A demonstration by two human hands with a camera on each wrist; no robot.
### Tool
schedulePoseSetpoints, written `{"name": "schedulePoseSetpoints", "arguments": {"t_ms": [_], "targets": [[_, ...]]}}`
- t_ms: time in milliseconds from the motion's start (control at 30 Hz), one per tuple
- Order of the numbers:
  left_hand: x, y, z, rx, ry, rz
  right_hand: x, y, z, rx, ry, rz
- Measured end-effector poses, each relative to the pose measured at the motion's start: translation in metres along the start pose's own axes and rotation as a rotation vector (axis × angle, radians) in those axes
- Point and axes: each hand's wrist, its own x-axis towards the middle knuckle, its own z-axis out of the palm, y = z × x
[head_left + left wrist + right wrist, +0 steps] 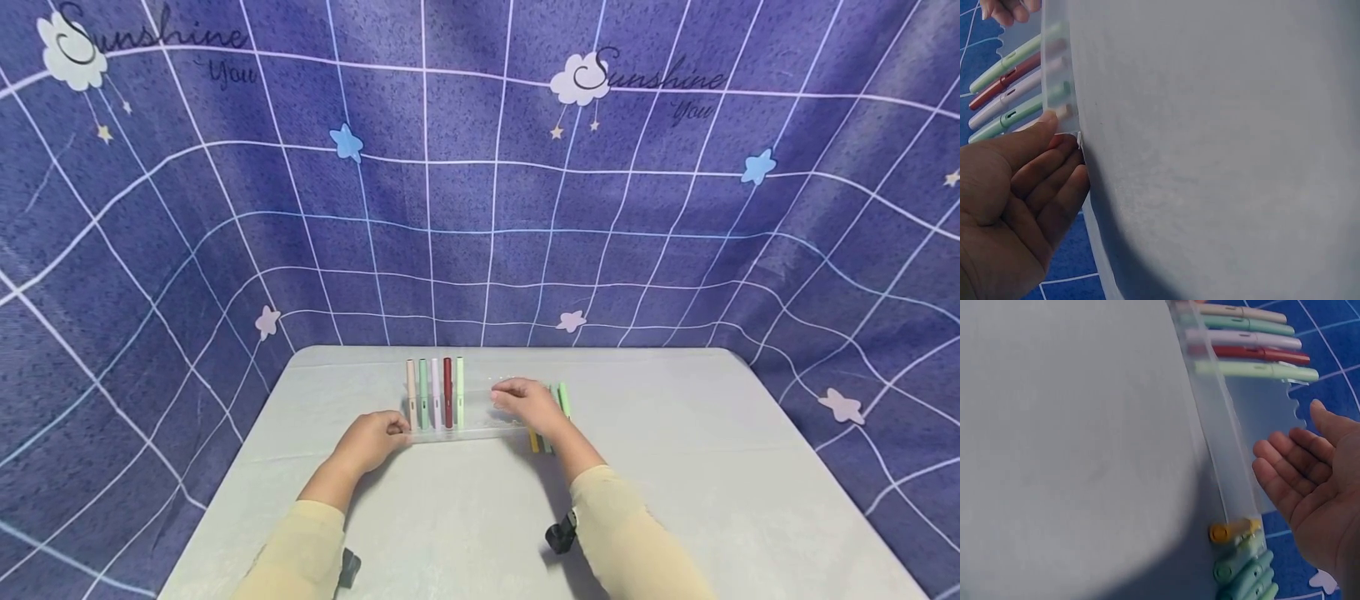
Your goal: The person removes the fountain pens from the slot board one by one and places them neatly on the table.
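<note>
A clear plastic pen stand point(480, 433) stands on the table. Five pens fill its left part in a row: a beige pen point(411, 396), a green pen point(423, 392), a lilac pen point(435, 392), a dark red pen point(447, 392) and a pale green pen point(460, 392). At the stand's left front corner, my left hand point(1016, 194) pinches the edge, thumb on the front lip. My right hand point(1316, 481) hovers over the stand's bare right part, fingers loosely bent and holding nothing.
Several loose pens lie by the stand's right end, among them a yellow pen point(1225, 531) and green pens point(1250, 575), partly hidden by my right hand in the head view. A blue gridded curtain point(465, 192) hangs behind the pale table point(450, 517).
</note>
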Motion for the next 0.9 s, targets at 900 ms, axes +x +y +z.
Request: {"name": "schedulePoseSetpoints", "arguments": {"t_ms": [900], "targets": [[0.001,-0.004,0.001,0.019,0.007,0.008,0.022,-0.016,0.061,0.093,-0.030,0.063]]}}
